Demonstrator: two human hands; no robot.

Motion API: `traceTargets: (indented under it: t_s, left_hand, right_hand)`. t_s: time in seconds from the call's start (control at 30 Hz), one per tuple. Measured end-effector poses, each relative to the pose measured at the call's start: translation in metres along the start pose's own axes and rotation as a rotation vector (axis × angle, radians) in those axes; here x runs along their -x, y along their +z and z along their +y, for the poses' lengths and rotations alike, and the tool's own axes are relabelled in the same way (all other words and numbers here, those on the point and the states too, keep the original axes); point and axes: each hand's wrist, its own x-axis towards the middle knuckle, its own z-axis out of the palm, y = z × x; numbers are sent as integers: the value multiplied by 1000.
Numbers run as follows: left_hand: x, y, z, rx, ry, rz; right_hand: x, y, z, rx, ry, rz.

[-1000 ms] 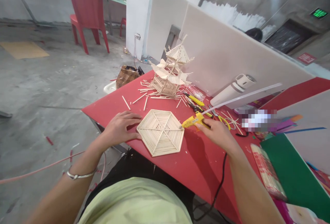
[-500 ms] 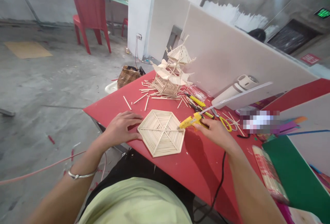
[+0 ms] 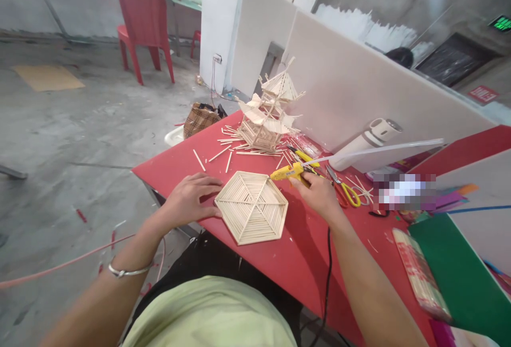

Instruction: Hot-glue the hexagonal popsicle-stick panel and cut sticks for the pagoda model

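Note:
A hexagonal panel of thin wooden sticks [image 3: 249, 219] lies flat on the red table, with ribs running from its centre to its corners. My left hand [image 3: 191, 196] rests at its left corner, thumb and fingers on either side of the corner, steadying it. In my right hand [image 3: 317, 192] is a yellow hot glue gun [image 3: 288, 171], its nozzle close to the panel's upper right corner. I cannot tell whether the nozzle touches. A long whitish glue stick [image 3: 371, 151] juts from the gun's back, and a black cord hangs below.
Behind the panel stands a stick-built pagoda model [image 3: 265, 118] amid loose sticks [image 3: 219, 154]. Yellow-handled scissors [image 3: 350, 193], pliers [image 3: 305, 156] and a white bottle [image 3: 365, 142] lie right of it. A packet of sticks [image 3: 421, 275] is at the right on the red table [image 3: 299, 267].
My right hand has moved the glue gun up and left, from the panel's right corner to its upper right corner. My left hand stays at the left corner.

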Motion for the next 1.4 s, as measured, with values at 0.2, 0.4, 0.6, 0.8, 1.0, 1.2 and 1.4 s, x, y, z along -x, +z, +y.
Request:
traceTargets:
  t_s: [0.2,0.4,0.6,0.8,1.0,1.2,1.4]
  left_hand:
    - [0,1,-2,2,17,0]
    - [1,1,-1,10,9,8]
    - [1,1,-2,7,24,10]
    - [0,0,-1,13,18,5]
    - [1,1,-1,15,23,17]
    - [1,0,-1,37,19,22]
    - [1,2,-2,23,17,23]
  right_hand:
    - [-1,8,0,-47,-6,-17]
    - [-1,6,-6,-5,-6,-13]
    - [-1,6,-12,-15,-8,-4]
    - [0,11,-27,-124,-70,-67]
    - [0,7,-17,-115,-59,-77]
    - [12,-6,-7,-121,-69,-188]
    - [14,-12,-10,-101,-74,-173]
